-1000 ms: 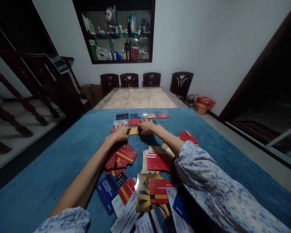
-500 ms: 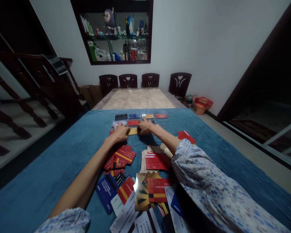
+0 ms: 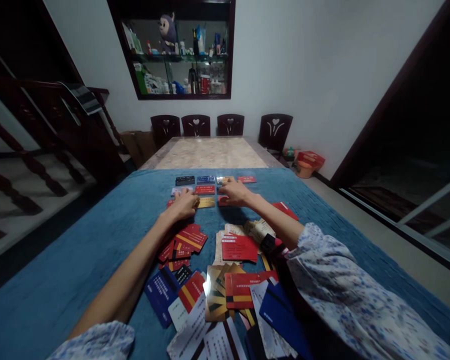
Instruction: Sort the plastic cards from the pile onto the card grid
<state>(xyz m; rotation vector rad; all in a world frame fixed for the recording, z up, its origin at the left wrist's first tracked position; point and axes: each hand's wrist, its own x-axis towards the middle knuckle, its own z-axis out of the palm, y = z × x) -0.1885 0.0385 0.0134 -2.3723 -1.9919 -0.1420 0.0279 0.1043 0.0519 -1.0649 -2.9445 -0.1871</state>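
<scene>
My left hand rests over the lower left of the laid-out cards. Its fingers are curled, with the tips at the left edge of a gold card, and it partly hides a red card at the far left. My right hand hovers low over another red card just right of the gold one, its fingers apart and reaching left. Between the hands, above the gold card, lies a red card with white print. A black card, a blue card and an orange-yellow card form part of the top row.
Nearer me lie a fan of red cards, red and beige cards, gold cards and blue cards, overlapping on a blue cloth. Beyond the cloth is a marble-patterned tabletop with chairs behind.
My right hand has shifted right, off the gold card's right edge, and a red card now shows under it. My left hand stays at the gold card's left side.
</scene>
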